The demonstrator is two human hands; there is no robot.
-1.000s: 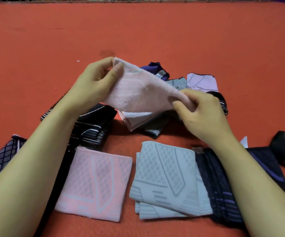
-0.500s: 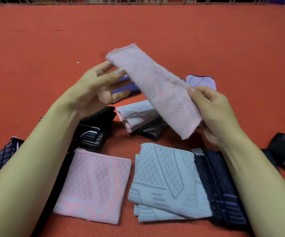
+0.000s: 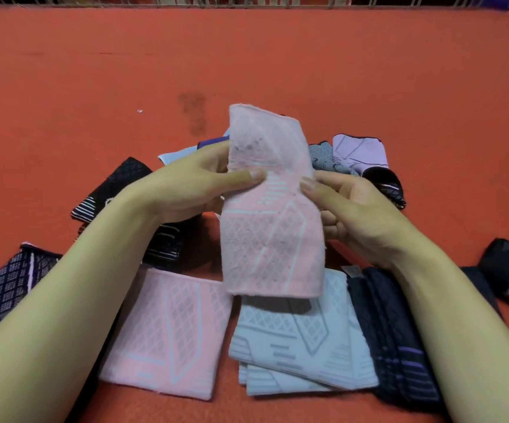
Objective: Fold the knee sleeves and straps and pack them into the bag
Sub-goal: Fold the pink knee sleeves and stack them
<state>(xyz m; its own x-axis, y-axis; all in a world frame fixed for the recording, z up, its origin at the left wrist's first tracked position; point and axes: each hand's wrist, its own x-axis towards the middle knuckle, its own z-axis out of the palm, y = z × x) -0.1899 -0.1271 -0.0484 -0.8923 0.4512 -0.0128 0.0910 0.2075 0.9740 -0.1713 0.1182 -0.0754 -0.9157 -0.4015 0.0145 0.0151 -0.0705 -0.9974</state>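
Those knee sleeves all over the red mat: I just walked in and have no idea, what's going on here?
A person is sorting and folding knee sleeves. Both hands hold a pink knee sleeve up lengthwise above the mat, the left hand and the right hand pinching its two sides. It is not folded yet. Nearer the person, a folded pink sleeve, a folded light blue stack and a dark striped stack lie side by side. More unfolded sleeves wait behind. No bag is in view.
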